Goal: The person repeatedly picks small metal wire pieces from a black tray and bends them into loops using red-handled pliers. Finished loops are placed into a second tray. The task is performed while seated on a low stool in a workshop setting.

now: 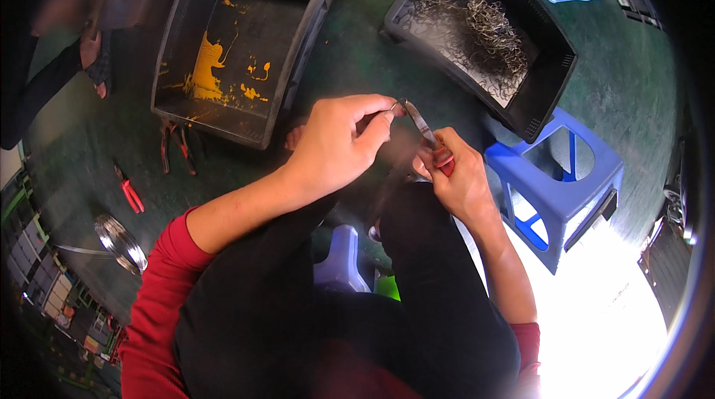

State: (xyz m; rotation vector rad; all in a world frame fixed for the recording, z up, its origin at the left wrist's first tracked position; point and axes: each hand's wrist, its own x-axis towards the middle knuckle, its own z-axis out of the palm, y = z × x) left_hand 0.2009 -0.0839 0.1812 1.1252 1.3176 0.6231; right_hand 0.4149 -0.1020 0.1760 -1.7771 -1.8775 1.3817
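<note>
My left hand (335, 142) is closed in a pinch, thumb against forefinger, on a small bent piece of metal wire (398, 106). Wrapped in my right hand (465, 184) is a pair of pliers (421, 125) with red handles. Its jaws reach up and left to the wire piece at my left fingertips. Whether the jaws are clamped on the wire is too small to tell. Beyond my hands on the right, a black bin (456, 71) holds a heap of similar bent wire pieces (495, 38).
A black bin (287, 79) with yellow stains lies far left. Red-handled pliers (132, 194), another pair of pliers (175, 147) and a wire coil (121, 243) rest on the green floor. A blue stool (585, 187) stands right. Another person's hand (90, 49) shows at upper left.
</note>
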